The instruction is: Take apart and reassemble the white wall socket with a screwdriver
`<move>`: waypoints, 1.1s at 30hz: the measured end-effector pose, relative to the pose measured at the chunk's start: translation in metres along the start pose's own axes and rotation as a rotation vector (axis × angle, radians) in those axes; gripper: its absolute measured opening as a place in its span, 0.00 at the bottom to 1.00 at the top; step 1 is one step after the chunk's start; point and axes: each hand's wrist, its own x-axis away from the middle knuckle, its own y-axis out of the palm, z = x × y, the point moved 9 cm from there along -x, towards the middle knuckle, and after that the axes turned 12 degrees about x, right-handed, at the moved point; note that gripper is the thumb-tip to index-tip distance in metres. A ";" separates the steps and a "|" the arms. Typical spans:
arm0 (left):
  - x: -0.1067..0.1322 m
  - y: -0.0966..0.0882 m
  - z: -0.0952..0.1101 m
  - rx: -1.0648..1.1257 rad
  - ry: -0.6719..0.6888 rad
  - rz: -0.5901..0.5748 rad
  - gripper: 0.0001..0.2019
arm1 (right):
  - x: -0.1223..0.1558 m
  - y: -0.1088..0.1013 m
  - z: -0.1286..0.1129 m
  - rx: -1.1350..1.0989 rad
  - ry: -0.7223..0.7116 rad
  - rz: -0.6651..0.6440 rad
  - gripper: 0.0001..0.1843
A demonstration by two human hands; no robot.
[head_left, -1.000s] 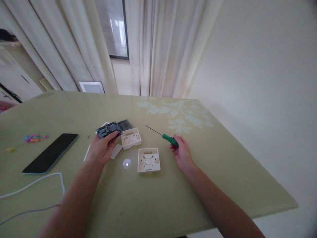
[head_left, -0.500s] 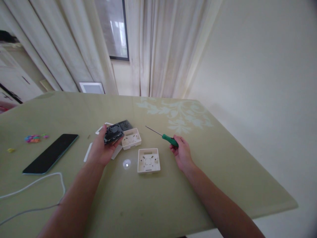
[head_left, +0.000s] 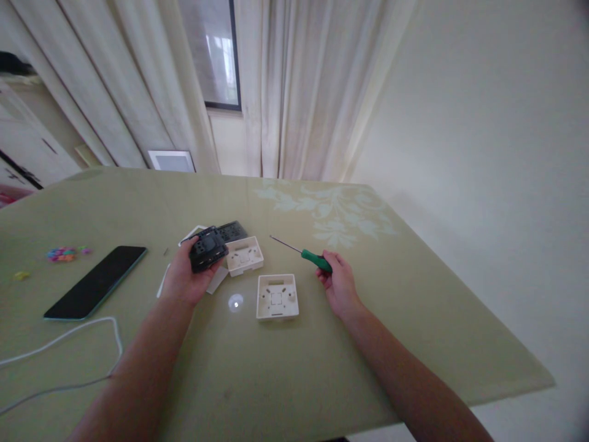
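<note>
Black module (head_left: 208,248): compact, roughly rectangular, molded detail on the exposed face; held tilted, left of the screwdriver. Screwdriver (head_left: 311,256): green handle, slim metal shaft; held at a slant, tip directed left and far, apart from the module.

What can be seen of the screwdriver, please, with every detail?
The screwdriver has a green handle, seemingly plastic, and a thin, straight, metal-looking shaft. The right hand grips the handle's rear part, hiding its end. The shaft points left and away from the person, clear of the nearer white box and the farther white box. The tip's shape is too small to tell; whether it touches the table is unclear.
</note>
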 end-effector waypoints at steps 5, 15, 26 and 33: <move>-0.002 -0.008 0.002 -0.003 0.003 0.082 0.09 | 0.000 0.000 0.000 -0.001 0.000 0.003 0.21; -0.001 -0.006 0.004 0.023 0.016 0.056 0.10 | 0.001 0.000 0.000 0.004 0.007 0.009 0.22; 0.002 0.003 0.006 0.085 0.035 -0.045 0.10 | 0.001 0.000 0.000 -0.002 0.010 0.012 0.21; -0.002 0.004 0.009 0.108 0.095 -0.082 0.10 | 0.000 -0.001 0.001 -0.013 0.018 0.020 0.23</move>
